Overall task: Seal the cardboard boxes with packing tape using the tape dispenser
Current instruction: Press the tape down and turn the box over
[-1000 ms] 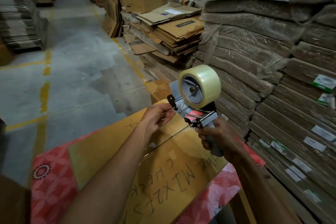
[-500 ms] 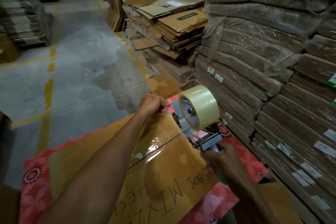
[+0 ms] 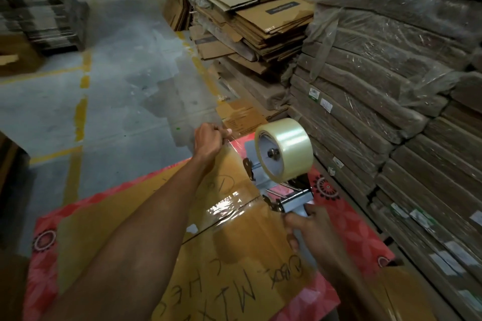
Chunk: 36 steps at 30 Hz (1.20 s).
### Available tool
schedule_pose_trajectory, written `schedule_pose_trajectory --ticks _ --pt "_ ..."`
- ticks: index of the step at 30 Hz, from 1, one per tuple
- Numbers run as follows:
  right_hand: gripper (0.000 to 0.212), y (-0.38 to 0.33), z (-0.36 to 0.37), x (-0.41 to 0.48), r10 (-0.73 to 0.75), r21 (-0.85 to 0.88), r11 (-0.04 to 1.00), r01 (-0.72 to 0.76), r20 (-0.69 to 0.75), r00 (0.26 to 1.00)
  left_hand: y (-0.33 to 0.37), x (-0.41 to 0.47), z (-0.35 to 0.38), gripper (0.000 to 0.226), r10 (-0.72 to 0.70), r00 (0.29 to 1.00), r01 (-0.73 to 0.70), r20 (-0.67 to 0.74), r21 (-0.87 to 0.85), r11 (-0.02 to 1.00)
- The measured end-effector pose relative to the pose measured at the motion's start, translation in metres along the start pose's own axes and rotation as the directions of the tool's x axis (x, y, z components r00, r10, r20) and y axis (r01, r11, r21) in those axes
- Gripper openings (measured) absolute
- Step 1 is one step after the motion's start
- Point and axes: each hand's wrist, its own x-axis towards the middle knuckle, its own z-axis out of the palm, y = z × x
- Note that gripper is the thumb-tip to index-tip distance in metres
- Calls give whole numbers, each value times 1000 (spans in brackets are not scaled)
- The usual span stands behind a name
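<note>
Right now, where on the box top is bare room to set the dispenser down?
Bare cardboard between the red flap and the left forearm. Crowded at the taped seam, by the tape dispenser and right hand.

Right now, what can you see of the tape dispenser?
The tape dispenser is a handheld gun: grey metal frame, pale handle, a roll of clear tape on its hub. It tilts over the taped seam of the cardboard box. The right hand grips its handle; the left hand, at the far edge, seems to pinch the pulled-out tape end.
</note>
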Motion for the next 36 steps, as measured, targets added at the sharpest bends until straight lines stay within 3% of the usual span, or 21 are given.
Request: schedule_pose_trajectory --ticks 6,13,17,21,25,30,34,36 --pt "21 0 6 7 17 19 1000 -18 24 1000 -16 9 -8 28 -39 999 38 -23 -37 999" --pt "14 -1 9 12 12 -40 999 -10 48 999 -16 11 -7 31 -78 995 81 -64 43 996" --pt "14 -2 9 10 20 -61 998 -17 44 999 -15 14 -11 17 -131 991 133 -24 97 986" --pt "20 -5 10 11 56 -89 995 -53 28 998 -13 15 -19 34 -153 984 124 88 265 956" --pt "19 -6 15 16 85 -128 988 -87 -14 996 -2 14 -25 44 -101 980 -1 171 516 857" --pt "14 -8 16 17 113 -126 985 -116 -30 993 2 -3 -5 35 201 972 -224 120 724 653" --pt "13 -10 16 16 115 -146 982 -119 -39 993 -3 2 -19 41 31 998 -63 59 690 721" --pt "13 -10 16 15 116 -149 981 -122 -48 992 -1 0 -21 22 174 984 -152 40 703 695"
